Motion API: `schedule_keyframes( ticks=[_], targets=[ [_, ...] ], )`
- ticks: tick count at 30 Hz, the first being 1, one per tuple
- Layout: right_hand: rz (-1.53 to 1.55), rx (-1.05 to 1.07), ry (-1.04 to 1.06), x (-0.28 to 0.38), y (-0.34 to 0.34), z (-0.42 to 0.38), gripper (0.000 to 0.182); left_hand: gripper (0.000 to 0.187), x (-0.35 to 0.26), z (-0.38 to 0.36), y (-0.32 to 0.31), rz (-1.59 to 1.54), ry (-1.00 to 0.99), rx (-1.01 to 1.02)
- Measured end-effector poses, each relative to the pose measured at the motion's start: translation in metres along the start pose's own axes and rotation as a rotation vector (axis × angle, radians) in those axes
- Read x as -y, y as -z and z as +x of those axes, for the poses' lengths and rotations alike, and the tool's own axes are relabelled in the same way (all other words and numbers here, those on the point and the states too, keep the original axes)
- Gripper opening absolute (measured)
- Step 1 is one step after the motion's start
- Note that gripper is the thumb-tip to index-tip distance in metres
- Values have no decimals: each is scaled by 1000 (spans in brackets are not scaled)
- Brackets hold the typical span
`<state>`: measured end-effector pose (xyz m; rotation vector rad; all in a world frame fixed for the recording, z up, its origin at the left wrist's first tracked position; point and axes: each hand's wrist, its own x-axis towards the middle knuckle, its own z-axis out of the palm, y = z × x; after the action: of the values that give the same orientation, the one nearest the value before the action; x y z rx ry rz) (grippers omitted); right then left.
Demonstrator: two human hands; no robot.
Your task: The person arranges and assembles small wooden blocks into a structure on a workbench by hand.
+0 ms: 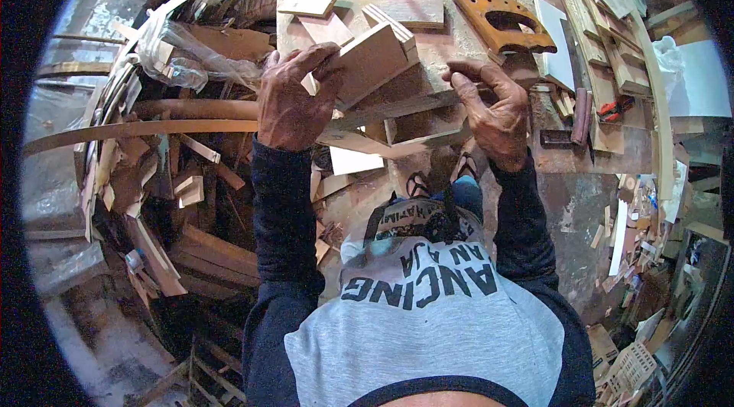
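Observation:
A flat wooden board [372, 63] stands tilted over the workbench, and my left hand [300, 94] grips its left end between thumb and fingers. My right hand [489, 105] is to the right of the board, apart from it, its thumb and index finger brought close together near the bench edge; whatever is between those fingertips is too small to make out. Behind the board lie small wood blocks, among them a pale one [310, 1] and a thicker one [413, 12]. A handsaw with a wooden handle [483, 19] rests just beyond my right hand.
The workbench [294, 38] carries sawdust. Long wood strips [604, 40] and a red-handled tool [615, 110] are at the right. Curved strips [153, 129] and scrap wood [218, 254] crowd the left. A white piece [355, 160] lies below the bench edge.

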<state>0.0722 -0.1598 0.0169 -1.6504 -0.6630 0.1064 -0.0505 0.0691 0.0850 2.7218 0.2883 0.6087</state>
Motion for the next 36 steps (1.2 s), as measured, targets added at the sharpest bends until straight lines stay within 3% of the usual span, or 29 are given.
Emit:
schedule_keyframes(
  ticks=[5,9,15,18,21,29,30,33,36],
  targets=[
    [-267,-104,306,-2,-18,9,28,35,6,-2,-3,-41,-26,-26],
    [-185,-45,224,3,-32,11,32,35,9,-3,-4,-181,9,-12],
    [-171,-31,254,-1,-40,12,38,39,7,-7,-7,6,-63,-66],
    [-109,-1,108,11,-38,9,43,42,6,-9,-7,-108,-76,-97],
    [-358,-71,341,12,-36,15,46,45,4,-10,-7,-98,-79,-98],
    [-487,210,694,49,-37,47,57,69,-1,-32,-6,-190,18,-139],
    [-522,240,698,54,-38,48,58,80,4,-38,-6,-219,1,-141],
    [-565,324,730,57,-42,54,58,86,18,-54,-9,-407,39,-167],
    [-562,375,738,59,-44,58,56,89,31,-61,-6,-402,62,-79]
  ],
)
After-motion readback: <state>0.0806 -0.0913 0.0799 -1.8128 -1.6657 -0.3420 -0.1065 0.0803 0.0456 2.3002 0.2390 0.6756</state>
